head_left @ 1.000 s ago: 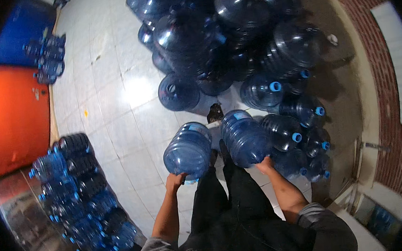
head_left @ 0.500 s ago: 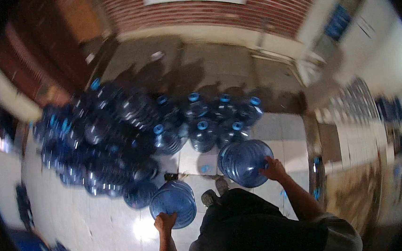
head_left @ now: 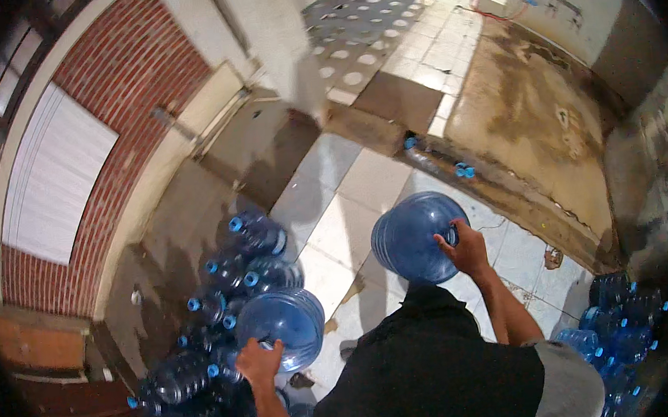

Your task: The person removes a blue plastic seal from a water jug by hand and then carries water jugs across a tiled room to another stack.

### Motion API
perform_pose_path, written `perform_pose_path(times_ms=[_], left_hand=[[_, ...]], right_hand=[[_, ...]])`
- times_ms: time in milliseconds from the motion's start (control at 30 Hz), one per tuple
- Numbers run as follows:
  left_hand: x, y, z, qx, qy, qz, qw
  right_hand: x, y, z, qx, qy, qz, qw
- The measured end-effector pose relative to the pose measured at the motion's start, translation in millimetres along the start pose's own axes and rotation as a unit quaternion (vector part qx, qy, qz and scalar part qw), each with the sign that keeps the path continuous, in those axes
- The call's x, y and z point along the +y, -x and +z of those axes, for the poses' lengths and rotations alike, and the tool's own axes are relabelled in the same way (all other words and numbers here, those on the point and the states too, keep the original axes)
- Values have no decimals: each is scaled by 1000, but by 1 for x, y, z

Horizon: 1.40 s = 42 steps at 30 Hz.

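Observation:
My left hand (head_left: 260, 361) is closed on a large clear blue water jug (head_left: 284, 322), its fingers at the jug's near left side. This jug hangs beside a cluster of standing blue water jugs (head_left: 265, 275) with bright blue caps, overlapping some of them. My right hand (head_left: 466, 247) grips a second large blue water jug (head_left: 419, 237), held over the pale floor tiles. The broad round face of each held jug shows, with ribs along its far side. My fingers hide part of where each jug is gripped.
More capped water jugs (head_left: 622, 335) stand at the lower right. A raised edge (head_left: 521, 194) runs along the tiles, with blue caps (head_left: 464, 170) by it. Beyond lie a stained slab (head_left: 531, 122) and a grey panel with round holes (head_left: 359, 30). A brick wall (head_left: 130, 64) rises left.
My view has turned to the right, and the large cluster of jugs has shifted to the lower left. Both hands have kept hold of their jugs. The holed panel and slab now show ahead.

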<state>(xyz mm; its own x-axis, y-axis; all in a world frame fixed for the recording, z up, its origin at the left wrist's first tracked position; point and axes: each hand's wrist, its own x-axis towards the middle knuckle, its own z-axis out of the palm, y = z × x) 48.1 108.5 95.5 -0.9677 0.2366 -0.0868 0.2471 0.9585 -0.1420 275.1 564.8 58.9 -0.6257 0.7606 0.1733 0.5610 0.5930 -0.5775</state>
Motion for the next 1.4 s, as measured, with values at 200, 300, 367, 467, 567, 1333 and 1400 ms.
perform_pose_path(times_ms=[200, 300, 367, 467, 567, 1333, 1400], left_hand=[[188, -115, -71, 160, 131, 136, 969], [290, -170, -94, 172, 178, 185, 951], [359, -205, -114, 171, 200, 210, 942], [464, -255, -136, 177, 236, 255, 921], [566, -309, -145, 183, 251, 311, 898], [1347, -661, -294, 147, 303, 488, 806], [1396, -685, -318, 144, 308, 471, 814]], right_hand=[[119, -76, -52, 81, 0, 134, 988], [152, -133, -82, 121, 5, 159, 980], [171, -178, -94, 146, 6, 168, 975], [202, -254, -112, 133, 31, 198, 971], [230, -331, -126, 114, 89, 213, 966], [546, -965, -285, 225, 129, 344, 902], [581, -1026, -294, 210, 108, 333, 913]])
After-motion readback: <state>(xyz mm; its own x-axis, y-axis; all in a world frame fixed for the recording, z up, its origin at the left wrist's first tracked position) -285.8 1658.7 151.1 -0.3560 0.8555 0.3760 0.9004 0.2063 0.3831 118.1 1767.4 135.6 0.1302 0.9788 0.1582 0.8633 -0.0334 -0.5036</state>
